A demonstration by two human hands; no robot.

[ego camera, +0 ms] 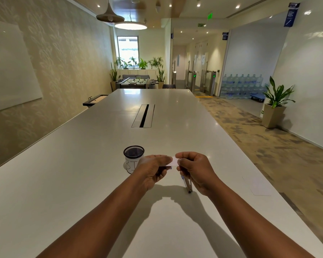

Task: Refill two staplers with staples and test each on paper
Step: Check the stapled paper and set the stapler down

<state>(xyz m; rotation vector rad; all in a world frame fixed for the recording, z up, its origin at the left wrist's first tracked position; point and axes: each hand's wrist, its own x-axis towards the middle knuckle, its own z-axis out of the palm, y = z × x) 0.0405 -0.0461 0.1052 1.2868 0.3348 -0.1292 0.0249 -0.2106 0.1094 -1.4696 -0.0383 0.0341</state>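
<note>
Both my hands hold a small white box [173,162], likely a staple box, above the white table [82,192]. My left hand [153,169] grips its left end and my right hand [195,170] pinches its right end. Under my right hand a stapler [187,184] with a blue tip lies on the table, partly hidden by the hand. A white sheet of paper [257,186] lies flat to the right, near the table's edge. Only one stapler is in view.
A black mesh pen cup [133,158] with a white label stands just left of my left hand. A cable hatch [143,115] sits in the middle of the table farther off. The table's right edge runs beside carpeted floor.
</note>
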